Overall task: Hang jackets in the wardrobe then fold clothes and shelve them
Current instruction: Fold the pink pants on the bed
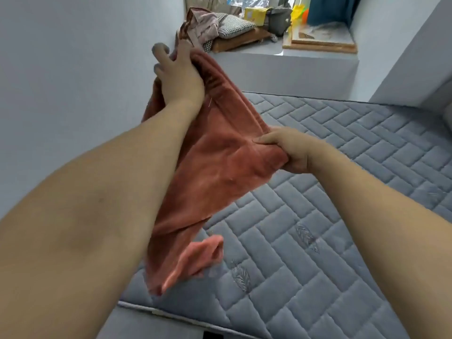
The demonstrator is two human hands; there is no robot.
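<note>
A rust-red fleece garment (215, 172) hangs in the air above the left edge of the mattress. My left hand (179, 77) grips its upper end, up near the wall. My right hand (288, 149) pinches its right edge, lower and nearer to me. The cloth stretches between the two hands and its loose lower part droops down to just above the mattress, showing a lighter pink inner side (195, 258). No wardrobe or hanger is in view.
A grey quilted mattress (318, 228) fills the lower right. Behind it a grey ledge (293, 69) carries a pile of clothes (203, 28), a checked cushion (234, 26), boxes and boards. A plain wall (73, 81) runs along the left.
</note>
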